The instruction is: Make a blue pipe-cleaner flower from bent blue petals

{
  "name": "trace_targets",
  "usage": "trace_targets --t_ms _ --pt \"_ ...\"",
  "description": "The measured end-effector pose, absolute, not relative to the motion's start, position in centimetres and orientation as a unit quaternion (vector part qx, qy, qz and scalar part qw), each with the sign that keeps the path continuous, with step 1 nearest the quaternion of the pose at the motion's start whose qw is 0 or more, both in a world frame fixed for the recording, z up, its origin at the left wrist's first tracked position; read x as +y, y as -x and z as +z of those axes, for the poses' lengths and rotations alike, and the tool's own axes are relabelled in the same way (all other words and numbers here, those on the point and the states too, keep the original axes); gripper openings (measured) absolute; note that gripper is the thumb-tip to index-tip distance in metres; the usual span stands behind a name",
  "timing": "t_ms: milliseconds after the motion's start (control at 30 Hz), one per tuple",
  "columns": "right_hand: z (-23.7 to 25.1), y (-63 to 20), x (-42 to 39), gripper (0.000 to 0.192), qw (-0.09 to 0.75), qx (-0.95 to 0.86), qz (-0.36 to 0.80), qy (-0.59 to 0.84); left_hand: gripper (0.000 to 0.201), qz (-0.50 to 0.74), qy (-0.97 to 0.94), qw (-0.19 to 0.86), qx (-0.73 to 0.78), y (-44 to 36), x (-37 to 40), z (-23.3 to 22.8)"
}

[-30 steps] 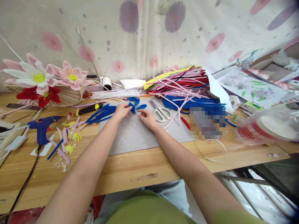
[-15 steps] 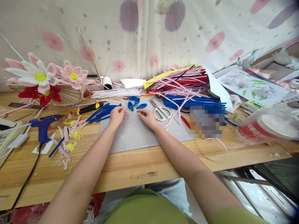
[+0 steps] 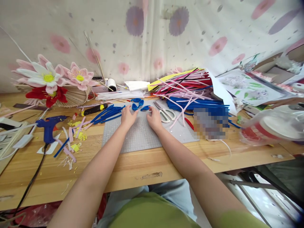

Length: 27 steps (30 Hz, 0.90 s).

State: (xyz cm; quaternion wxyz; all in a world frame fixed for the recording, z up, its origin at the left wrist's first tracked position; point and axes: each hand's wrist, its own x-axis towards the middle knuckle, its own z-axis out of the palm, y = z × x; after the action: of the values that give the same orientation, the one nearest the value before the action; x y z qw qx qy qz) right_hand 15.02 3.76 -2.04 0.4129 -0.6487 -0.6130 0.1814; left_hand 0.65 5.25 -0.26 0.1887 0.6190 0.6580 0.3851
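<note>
Both your hands rest on the mat (image 3: 142, 139) — left hand (image 3: 128, 116) and right hand (image 3: 154, 118) just below the blue petals (image 3: 139, 105), grips loose, holding nothing.

this is a home craft corner set up for making artificial flowers. a wooden worktable (image 3: 147, 164) stands against a wall hung with a flower-printed cloth (image 3: 152, 34) rather than bare shop walls. on it lie a grey cutting mat (image 3: 140, 139), a blue hot glue gun (image 3: 48, 126), white-handled scissors (image 3: 165, 112) and heaps of pipe cleaners (image 3: 190, 88) in pink, red, blue and white. finished pink and white flowers (image 3: 54, 77) sit at the far left, with trimmed scraps (image 3: 73, 139) strewn near the glue gun. printed flower pictures (image 3: 249, 85) lie to the right.
</note>
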Motion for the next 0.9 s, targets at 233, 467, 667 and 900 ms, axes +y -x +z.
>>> trace_targets --t_ms 233,467,667,900 --pt "-2.9 -15.3 5.1 0.053 0.455 -0.618 0.195 0.610 0.041 0.433 -0.592 0.182 0.655 -2.4 8.1 -1.7" --pt "-2.6 -15.4 5.1 0.046 0.521 -0.594 0.359 0.497 0.038 0.378 -0.803 0.041 0.460 0.3 4.2 -1.2" --pt "-3.4 -14.8 4.7 0.031 0.479 -0.629 0.457 0.408 0.040 0.339 -0.821 0.001 0.459 1.3 1.9 -0.8" --pt "-3.0 -14.9 4.2 0.030 0.490 -0.662 0.423 0.377 0.036 0.328 -0.792 0.103 0.504 1.6 1.4 -0.6"
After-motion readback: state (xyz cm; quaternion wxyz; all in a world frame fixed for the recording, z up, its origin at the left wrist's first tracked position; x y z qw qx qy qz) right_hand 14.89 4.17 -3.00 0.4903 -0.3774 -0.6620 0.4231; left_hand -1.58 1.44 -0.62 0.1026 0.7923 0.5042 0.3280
